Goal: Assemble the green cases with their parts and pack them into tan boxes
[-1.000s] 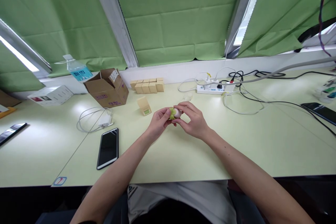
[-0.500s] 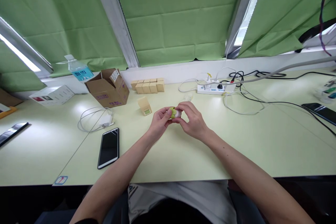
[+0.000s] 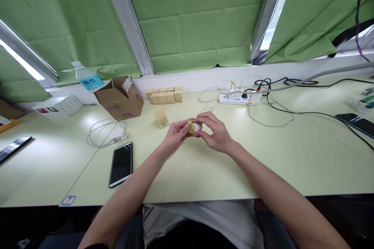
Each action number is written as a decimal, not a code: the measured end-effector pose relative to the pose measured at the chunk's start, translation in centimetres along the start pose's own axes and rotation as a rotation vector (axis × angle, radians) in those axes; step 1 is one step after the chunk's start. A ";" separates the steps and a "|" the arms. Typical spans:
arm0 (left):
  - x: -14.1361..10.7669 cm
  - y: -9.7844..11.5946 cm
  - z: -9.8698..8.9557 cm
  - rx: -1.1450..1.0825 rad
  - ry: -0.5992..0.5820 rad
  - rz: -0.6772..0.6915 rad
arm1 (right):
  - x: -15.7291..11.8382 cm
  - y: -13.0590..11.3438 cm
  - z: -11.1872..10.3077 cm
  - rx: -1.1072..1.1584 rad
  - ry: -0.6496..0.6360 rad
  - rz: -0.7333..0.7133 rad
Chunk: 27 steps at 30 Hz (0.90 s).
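Note:
Between my two hands, above the table, is a small rounded green-and-white object [image 3: 197, 127]; its exact kind I cannot make out. My left hand [image 3: 176, 133] pinches it at the green end, thumb on the near side. At the white end, the thumb and fingers of my right hand [image 3: 215, 132] close around it. Some of the object is hidden by the fingers. Just left of and beyond my left hand, a small cardboard box [image 3: 160, 118] stands with its lid raised. Behind my right hand lies a small clear plastic piece [image 3: 209, 108], partly covered.
Several small tan boxes [image 3: 166, 97] line the wall beside an open brown carton [image 3: 122, 101]. A phone [image 3: 121, 164] lies near my left forearm, below a coiled white cable with a charger [image 3: 117, 134]. Back right, cables run from a white power strip [image 3: 236, 98].
The green-and-white object has turned slightly in my fingers, and more of its white end shows. Both hands stay in nearly the same place.

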<state>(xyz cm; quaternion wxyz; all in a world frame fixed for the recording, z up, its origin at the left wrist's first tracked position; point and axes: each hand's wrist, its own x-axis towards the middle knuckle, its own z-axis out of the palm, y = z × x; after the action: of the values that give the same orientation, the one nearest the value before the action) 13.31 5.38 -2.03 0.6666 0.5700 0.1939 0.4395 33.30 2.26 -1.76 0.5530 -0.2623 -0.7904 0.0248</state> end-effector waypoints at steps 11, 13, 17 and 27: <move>0.0 -0.4 -0.1 0.036 -0.005 0.011 | -0.1 0.4 0.2 -0.080 -0.045 -0.033; 0.0 -0.6 0.0 0.041 0.025 0.007 | -0.2 0.5 0.2 -0.097 -0.057 -0.028; 0.2 -1.1 0.2 0.048 0.102 0.006 | -0.4 0.3 0.4 -0.108 -0.066 0.006; -0.1 -0.7 0.3 0.301 0.125 0.175 | -0.6 0.2 1.0 -0.073 0.000 0.131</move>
<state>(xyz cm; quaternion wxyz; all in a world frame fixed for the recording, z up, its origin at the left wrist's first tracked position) 13.76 5.15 -2.64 0.5197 0.6494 0.2483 0.4966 32.59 2.41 -2.70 0.5402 -0.3336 -0.7719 0.0321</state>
